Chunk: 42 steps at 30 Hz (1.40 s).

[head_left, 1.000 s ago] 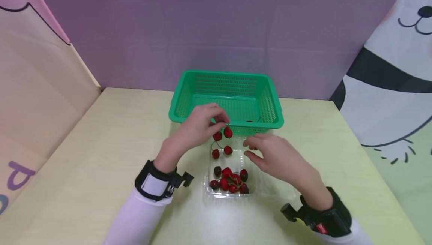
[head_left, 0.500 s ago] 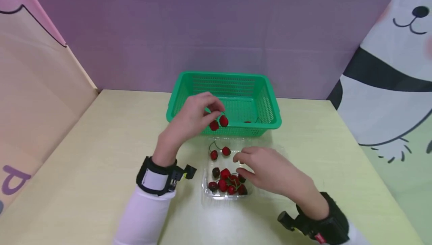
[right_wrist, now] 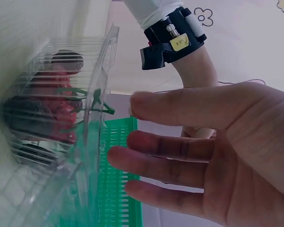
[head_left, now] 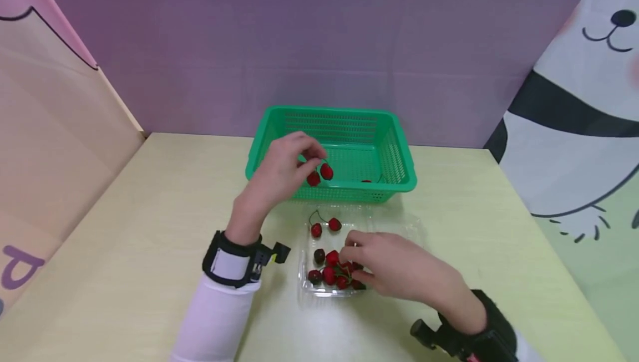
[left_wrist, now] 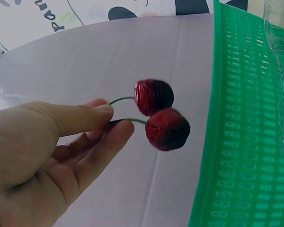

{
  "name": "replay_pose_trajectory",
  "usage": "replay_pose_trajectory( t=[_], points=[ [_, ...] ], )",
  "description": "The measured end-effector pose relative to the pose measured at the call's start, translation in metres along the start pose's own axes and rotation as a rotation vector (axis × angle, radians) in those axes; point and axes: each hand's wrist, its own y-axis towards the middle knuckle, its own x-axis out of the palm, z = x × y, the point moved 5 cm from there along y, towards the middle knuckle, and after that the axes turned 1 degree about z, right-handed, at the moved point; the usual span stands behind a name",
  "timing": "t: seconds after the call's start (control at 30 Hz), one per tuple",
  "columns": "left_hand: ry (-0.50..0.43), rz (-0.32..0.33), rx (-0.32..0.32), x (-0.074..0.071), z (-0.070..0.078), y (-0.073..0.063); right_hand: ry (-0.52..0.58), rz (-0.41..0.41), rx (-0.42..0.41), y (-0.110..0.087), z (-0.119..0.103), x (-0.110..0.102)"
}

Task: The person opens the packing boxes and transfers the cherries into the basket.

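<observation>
My left hand [head_left: 284, 169] pinches the green stems of a pair of cherries [left_wrist: 168, 129] between thumb and fingertips. In the head view the pair hangs over the near side of the green basket [head_left: 399, 186]. My right hand [head_left: 399, 265] is above the clear plastic box [head_left: 319, 292], its thumb and fingers apart and nothing between them. Beneath those fingers lies a cluster of red and dark cherries [head_left: 328, 275], partly hidden by the hand. In the right wrist view, green stems [right_wrist: 102, 103] poke up from the box near my thumb tip.
Another joined pair of cherries [head_left: 334, 224] lies toward the back of the box. A bit of red fruit [head_left: 366, 181] shows inside the basket. The basket stands at the table's back edge, before a purple wall [head_left: 319, 35]. A clear lid [head_left: 406, 232] extends right of the box.
My left hand has carried the cherry pair forward and up, from above the box to over the basket. My right hand has moved down and left to the cherry cluster.
</observation>
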Motion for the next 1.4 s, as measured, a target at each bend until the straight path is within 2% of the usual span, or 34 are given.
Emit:
replay_pose_trajectory(
  t=[0.13,0.33,0.7,1.1,1.4],
  points=[
    [0.014,0.038,-0.021,-0.003,-0.005,0.000,0.000,-0.040,-0.018,0.000,-0.002,0.003],
    [0.035,0.083,-0.042,-0.006,-0.011,0.000,-0.052,-0.043,-0.052,0.000,-0.005,0.007],
    [0.044,0.140,-0.124,-0.010,-0.027,-0.001,-0.042,-0.101,-0.048,0.002,-0.007,0.016],
    [0.074,0.130,-0.179,-0.011,-0.038,0.000,-0.111,-0.037,-0.045,0.009,-0.005,0.018],
    [0.106,0.117,-0.210,-0.009,-0.048,0.001,-0.168,-0.063,-0.039,0.011,-0.004,0.019]
  ],
)
